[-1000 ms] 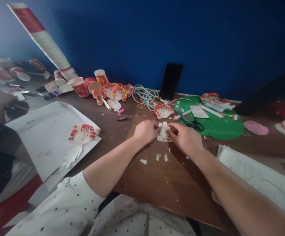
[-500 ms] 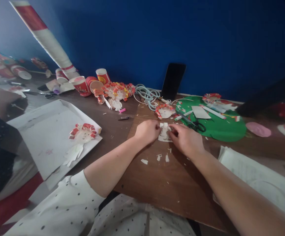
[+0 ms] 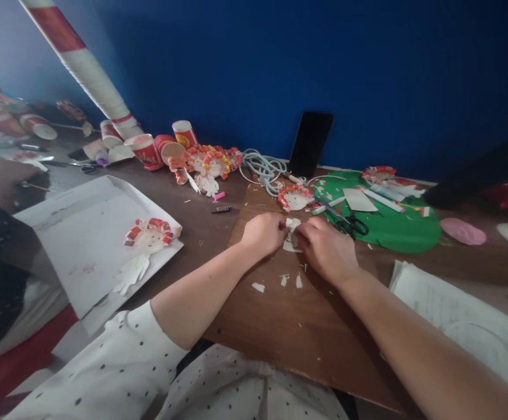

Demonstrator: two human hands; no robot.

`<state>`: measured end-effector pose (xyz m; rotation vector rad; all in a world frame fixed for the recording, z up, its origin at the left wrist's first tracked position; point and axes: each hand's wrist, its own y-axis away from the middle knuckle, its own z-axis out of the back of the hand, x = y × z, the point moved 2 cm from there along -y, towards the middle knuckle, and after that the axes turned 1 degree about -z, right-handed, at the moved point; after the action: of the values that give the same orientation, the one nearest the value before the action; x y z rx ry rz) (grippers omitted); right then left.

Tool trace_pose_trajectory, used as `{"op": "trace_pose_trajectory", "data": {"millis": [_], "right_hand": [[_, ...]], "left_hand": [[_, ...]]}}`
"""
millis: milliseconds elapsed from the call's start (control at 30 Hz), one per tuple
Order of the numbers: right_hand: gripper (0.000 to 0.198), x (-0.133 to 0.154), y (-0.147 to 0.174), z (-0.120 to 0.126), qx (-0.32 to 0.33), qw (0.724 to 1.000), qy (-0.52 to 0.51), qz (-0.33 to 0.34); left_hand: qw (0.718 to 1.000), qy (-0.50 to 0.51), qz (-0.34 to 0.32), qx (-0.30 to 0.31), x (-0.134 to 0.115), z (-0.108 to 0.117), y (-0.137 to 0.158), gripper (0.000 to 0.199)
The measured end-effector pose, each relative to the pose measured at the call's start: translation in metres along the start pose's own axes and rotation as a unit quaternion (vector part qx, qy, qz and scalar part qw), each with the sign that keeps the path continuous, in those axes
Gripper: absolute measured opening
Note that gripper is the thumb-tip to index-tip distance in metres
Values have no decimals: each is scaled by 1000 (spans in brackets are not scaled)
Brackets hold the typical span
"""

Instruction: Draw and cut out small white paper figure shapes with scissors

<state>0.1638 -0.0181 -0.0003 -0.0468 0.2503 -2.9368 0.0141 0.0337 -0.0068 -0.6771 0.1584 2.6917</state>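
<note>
A small white paper cutout [image 3: 291, 244] with dark drawn lines lies between my two hands on the brown board. My left hand [image 3: 262, 234] pinches its left side, fingertips curled in at the edge. From the right, my right hand [image 3: 329, 246] reaches over it, its closed fingers covering part of the right half. Just beyond the fingers sits a round paper face [image 3: 296, 200] with a red-and-white curled rim. Black-handled scissors [image 3: 353, 225] rest near my right hand. Loose white paper scraps [image 3: 258, 287] are scattered nearer to me.
A green paper disc [image 3: 415, 230] holds markers and paper pieces at right. Further back stand a leaning phone [image 3: 311, 143], a coiled cable [image 3: 262, 166] and red paper cups [image 3: 145, 153]. At left are a white box lid [image 3: 79, 233] and another person's arm [image 3: 0, 181].
My right hand has shifted left and its fingers now cover more of the cutout. My left hand holds almost the same place.
</note>
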Motion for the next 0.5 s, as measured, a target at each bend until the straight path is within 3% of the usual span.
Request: {"op": "trace_pose_trajectory", "data": {"millis": [300,500], "right_hand": [[28,8,0,9,41,999,-16,3],[29,7,0,6,45,999,5,-3]], "left_hand": [[1000,9,-7,10,0,2,1,23],[996,-34,-14,-76,3,26,9,24]]}}
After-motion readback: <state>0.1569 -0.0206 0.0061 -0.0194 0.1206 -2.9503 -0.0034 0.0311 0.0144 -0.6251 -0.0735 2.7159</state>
